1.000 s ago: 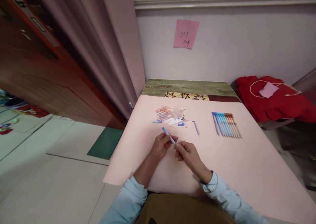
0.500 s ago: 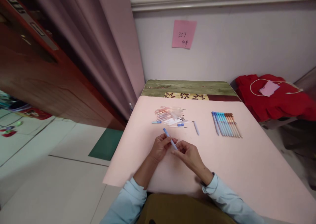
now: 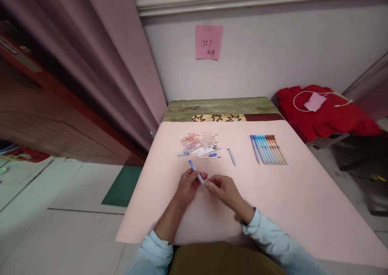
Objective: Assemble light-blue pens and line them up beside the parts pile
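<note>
Between my two hands, a blue and lavender pen (image 3: 196,172) is held at a slant over the near part of the table, its darker blue end pointing up and left. My left hand (image 3: 188,186) is closed round the pen's middle. The fingers of my right hand (image 3: 222,189) pinch its lower end. Beyond my hands lies a loose pile of pen parts (image 3: 198,143), with clear pinkish barrels and white refills. A lavender barrel (image 3: 232,157) and a short blue piece (image 3: 213,155) lie beside the pile. A light blue piece (image 3: 183,154) is at its left.
On the right, a row of finished-looking pens (image 3: 268,149) runs from blue to brown. Pale pink paper (image 3: 273,210) covers the table. A pink note (image 3: 208,42) is on the wall. Red cloth (image 3: 321,121) with a white cable lies right of the table; a wooden door (image 3: 69,125) stands left.
The camera view has turned slightly right, so the scene sits further left. Both hands still grip the same pen, with the right fingers now closed tighter round its lower end.
</note>
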`<move>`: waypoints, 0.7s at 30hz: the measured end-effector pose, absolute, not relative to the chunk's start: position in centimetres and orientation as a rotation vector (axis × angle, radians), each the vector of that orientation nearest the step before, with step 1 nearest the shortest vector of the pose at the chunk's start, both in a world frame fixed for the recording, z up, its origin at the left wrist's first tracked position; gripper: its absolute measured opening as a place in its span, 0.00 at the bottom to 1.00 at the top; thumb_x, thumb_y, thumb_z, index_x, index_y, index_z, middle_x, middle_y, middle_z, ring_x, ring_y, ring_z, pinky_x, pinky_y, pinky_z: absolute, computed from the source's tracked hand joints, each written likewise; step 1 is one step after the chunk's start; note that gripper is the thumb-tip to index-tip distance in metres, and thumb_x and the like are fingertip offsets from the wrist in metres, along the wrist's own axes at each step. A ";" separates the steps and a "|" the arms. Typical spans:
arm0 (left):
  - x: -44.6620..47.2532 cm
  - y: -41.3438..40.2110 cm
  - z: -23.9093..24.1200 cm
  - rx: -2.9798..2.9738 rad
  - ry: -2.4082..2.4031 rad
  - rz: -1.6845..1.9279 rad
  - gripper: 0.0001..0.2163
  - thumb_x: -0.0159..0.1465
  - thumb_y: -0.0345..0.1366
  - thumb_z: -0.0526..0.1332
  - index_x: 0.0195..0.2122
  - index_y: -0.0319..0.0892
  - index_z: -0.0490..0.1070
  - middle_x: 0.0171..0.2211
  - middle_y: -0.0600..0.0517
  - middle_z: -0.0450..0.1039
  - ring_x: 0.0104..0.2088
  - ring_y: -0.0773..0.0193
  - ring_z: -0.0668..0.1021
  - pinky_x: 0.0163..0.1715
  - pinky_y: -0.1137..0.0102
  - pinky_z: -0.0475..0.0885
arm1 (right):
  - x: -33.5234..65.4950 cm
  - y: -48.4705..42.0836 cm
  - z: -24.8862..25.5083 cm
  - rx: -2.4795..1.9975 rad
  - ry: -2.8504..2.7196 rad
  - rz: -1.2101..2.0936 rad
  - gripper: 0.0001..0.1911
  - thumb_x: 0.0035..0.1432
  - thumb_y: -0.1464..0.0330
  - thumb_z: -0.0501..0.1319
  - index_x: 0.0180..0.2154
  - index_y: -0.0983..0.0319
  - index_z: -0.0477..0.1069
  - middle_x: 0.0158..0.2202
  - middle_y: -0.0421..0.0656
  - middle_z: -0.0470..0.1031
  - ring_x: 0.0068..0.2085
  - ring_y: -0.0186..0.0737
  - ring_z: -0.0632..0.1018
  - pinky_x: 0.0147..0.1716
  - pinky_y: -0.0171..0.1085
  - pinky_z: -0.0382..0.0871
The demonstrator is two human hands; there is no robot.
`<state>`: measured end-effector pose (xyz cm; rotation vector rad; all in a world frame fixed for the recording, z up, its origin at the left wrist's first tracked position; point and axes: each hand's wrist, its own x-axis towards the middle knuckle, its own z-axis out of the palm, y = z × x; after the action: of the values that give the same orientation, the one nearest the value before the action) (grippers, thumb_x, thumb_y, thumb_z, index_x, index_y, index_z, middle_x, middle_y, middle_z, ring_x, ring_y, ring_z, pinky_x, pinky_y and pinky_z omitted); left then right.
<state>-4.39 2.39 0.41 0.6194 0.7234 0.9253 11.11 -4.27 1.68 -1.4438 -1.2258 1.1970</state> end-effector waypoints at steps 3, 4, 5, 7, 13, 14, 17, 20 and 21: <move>-4.3 2.7 0.4 0.587 0.693 0.951 0.11 0.56 0.41 0.70 0.31 0.38 0.74 0.23 0.52 0.72 0.32 0.63 0.78 0.44 0.65 0.73 | 13.9 -1.9 2.1 -1.652 -1.340 0.727 0.15 0.60 0.56 0.59 0.36 0.59 0.77 0.29 0.41 0.78 0.29 0.36 0.75 0.31 0.33 0.66; -4.3 2.7 0.4 0.595 0.687 0.933 0.11 0.56 0.41 0.69 0.31 0.38 0.74 0.22 0.53 0.71 0.31 0.63 0.78 0.45 0.65 0.72 | 14.8 -1.0 2.2 -1.722 -1.377 0.566 0.13 0.61 0.58 0.59 0.37 0.59 0.77 0.31 0.41 0.78 0.30 0.37 0.76 0.32 0.34 0.66; -4.2 2.8 0.5 0.601 0.687 0.911 0.11 0.57 0.41 0.69 0.31 0.38 0.74 0.21 0.53 0.70 0.31 0.64 0.77 0.45 0.65 0.72 | 15.5 0.0 2.2 -1.781 -1.433 0.445 0.12 0.61 0.59 0.59 0.40 0.58 0.77 0.33 0.41 0.79 0.32 0.37 0.76 0.33 0.34 0.66; -4.3 2.9 0.5 0.593 0.692 0.881 0.11 0.57 0.41 0.69 0.31 0.37 0.74 0.21 0.53 0.71 0.31 0.64 0.77 0.46 0.65 0.72 | 16.5 1.6 2.2 -1.862 -1.551 0.299 0.12 0.63 0.63 0.57 0.43 0.57 0.77 0.39 0.43 0.79 0.35 0.37 0.77 0.35 0.34 0.65; -4.7 3.0 0.3 0.548 0.670 0.863 0.11 0.59 0.41 0.67 0.33 0.37 0.75 0.22 0.52 0.72 0.32 0.64 0.78 0.47 0.66 0.72 | 15.7 3.3 1.3 -1.969 -1.845 0.091 0.13 0.64 0.66 0.57 0.48 0.55 0.75 0.43 0.44 0.77 0.42 0.41 0.75 0.36 0.35 0.63; -4.7 3.0 0.3 0.548 0.667 0.859 0.10 0.59 0.41 0.67 0.33 0.37 0.75 0.22 0.52 0.72 0.32 0.64 0.78 0.47 0.66 0.72 | 15.5 3.2 1.1 -1.973 -1.867 0.072 0.12 0.65 0.65 0.56 0.46 0.55 0.75 0.42 0.44 0.76 0.42 0.41 0.75 0.36 0.35 0.62; -4.7 3.1 0.1 0.548 0.658 0.846 0.10 0.59 0.40 0.67 0.33 0.37 0.75 0.22 0.52 0.72 0.33 0.64 0.78 0.47 0.66 0.72 | 15.2 3.0 0.7 -2.011 -1.874 0.061 0.09 0.65 0.65 0.56 0.42 0.57 0.75 0.42 0.45 0.76 0.42 0.41 0.74 0.36 0.35 0.60; -4.7 3.2 0.0 0.553 0.644 0.839 0.10 0.60 0.40 0.67 0.33 0.37 0.74 0.23 0.52 0.72 0.33 0.63 0.79 0.47 0.66 0.72 | 15.2 3.1 0.6 -2.054 -1.862 0.087 0.08 0.64 0.66 0.57 0.40 0.58 0.73 0.41 0.45 0.77 0.40 0.40 0.74 0.35 0.36 0.58; -4.7 3.2 -0.1 0.554 0.639 0.840 0.10 0.60 0.40 0.67 0.33 0.37 0.74 0.22 0.52 0.72 0.33 0.63 0.79 0.47 0.66 0.72 | 15.2 3.1 0.6 -2.065 -1.870 0.090 0.07 0.64 0.66 0.57 0.40 0.58 0.73 0.40 0.45 0.77 0.40 0.41 0.74 0.35 0.36 0.57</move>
<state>-4.71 3.23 -0.08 0.5539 0.6394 0.8399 15.24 3.10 0.63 -2.0653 -1.8699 0.0904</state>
